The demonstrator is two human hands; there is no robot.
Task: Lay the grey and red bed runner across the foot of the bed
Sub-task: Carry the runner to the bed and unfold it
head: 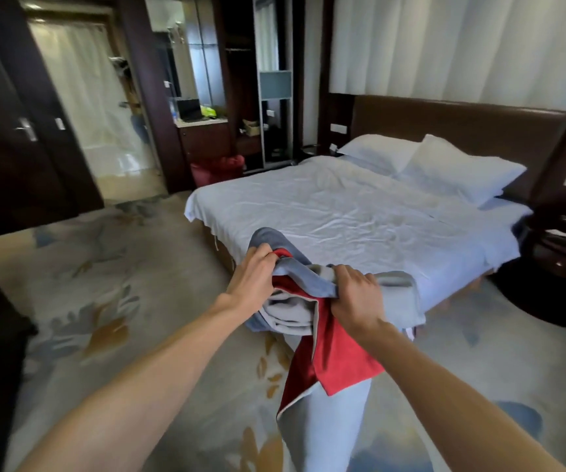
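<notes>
A person stands on the carpet (111, 274) near the foot corner of the bed (360, 212). Both arms reach out in front.

The left hand (252, 275) grips a bunch of the grey and red bed runner (326, 335), fingers curled tight round the cloth. The right hand (356, 294) grips it too, just beside the left.

The runner is all bunched up between the two hands. It is in the air by the bed's near corner, and its top fold sits just over the edge of the white sheet. A long red and grey end hangs down toward the floor. It does not lie flat on the bed.

The bed's foot edge runs from the hands off to the left. There is a wide stretch of open carpet on that side. Two white pillows (445, 165) lean at the dark headboard (462, 120). A dark round bedside table (561, 267) stands close by the bed's right side, so that way is tighter. A red bin (217, 170) sits past the far corner.
</notes>
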